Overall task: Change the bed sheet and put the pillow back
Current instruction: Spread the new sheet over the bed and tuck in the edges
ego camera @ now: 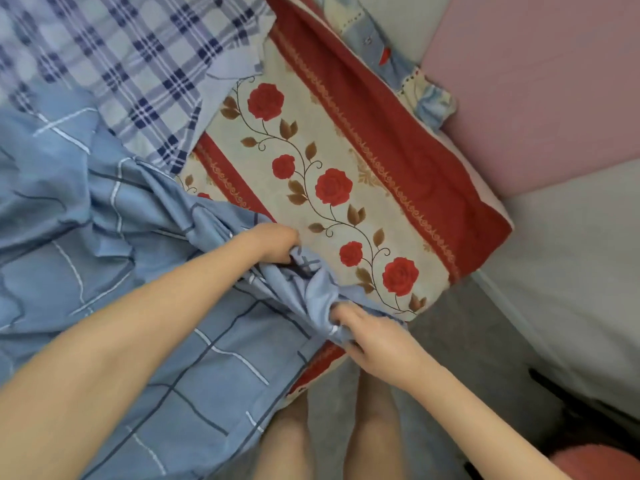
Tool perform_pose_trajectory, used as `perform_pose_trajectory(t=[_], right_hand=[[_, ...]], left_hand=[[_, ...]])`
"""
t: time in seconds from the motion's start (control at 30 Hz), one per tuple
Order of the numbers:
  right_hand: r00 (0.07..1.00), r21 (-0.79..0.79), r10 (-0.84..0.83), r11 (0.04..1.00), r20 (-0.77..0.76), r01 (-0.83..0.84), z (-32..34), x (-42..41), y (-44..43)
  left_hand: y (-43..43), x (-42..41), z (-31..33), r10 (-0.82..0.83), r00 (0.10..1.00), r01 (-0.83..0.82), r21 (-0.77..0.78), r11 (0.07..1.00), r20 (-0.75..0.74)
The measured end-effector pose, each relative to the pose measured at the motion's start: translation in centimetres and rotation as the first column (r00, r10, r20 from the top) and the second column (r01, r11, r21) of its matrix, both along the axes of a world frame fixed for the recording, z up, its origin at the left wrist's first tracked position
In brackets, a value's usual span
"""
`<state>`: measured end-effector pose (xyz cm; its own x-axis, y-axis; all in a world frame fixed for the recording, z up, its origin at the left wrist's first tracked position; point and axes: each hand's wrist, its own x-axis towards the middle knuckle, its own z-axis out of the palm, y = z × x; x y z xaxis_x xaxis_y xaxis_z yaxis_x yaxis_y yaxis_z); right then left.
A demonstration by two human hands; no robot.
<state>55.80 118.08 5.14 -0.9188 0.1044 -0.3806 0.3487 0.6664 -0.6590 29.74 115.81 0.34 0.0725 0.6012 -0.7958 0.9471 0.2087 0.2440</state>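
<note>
At the near corner of the bed, a soft blue sheet (104,209) is being gathered into a thick, creased bunch by two hands. Its thin woven cloth, crossed by dark and white grid lines, is being held in deep folds over the left part of the mattress. The bunch is being gripped by the left hand (273,242), fingers curled into the top of the folds. The lower end is being pinched by the right hand (377,341), fingers and thumb closed round the cloth just above the bed's edge.

Beneath and to the right, the mattress is being covered by one smooth floral sheet (311,140): cream ground, a brown curling vine, five whole red roses, and red bands on either side. One plaid cloth (121,64), white with navy and pale blue checks, is being left flat at the upper left, partly overlapped by the blue sheet. One frilled pale blue and cream piece (429,98) is being wedged between the bed and a matte pink panel (536,81); whether it is the pillow cannot be told. Two bare legs (287,441) are being shown over grey floor (467,341).
</note>
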Motion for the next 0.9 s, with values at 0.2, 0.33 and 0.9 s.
perform_pose_trajectory(t=[0.2, 0.33, 0.9], right_hand=[[0.658, 0.126, -0.247, 0.966, 0.712, 0.226, -0.6, 3.7, 6.8], [0.500, -0.057, -0.662, 0.571, 0.559, 0.819, -1.7, 5.8, 9.6], [-0.491, -0.320, -0.868, -0.487, 0.076, 0.812, -10.1, 9.1, 12.8]], left_hand=[[4.4, -1.7, 4.9, 0.614, 0.702, -0.711, 0.312, 0.630, 0.361], [11.7, -2.0, 7.2, 0.457, 0.697, -0.715, 0.482, 0.506, 0.553], [31.4, 8.0, 0.7, 0.157, 0.888, -0.441, 0.701, 0.561, 0.433]])
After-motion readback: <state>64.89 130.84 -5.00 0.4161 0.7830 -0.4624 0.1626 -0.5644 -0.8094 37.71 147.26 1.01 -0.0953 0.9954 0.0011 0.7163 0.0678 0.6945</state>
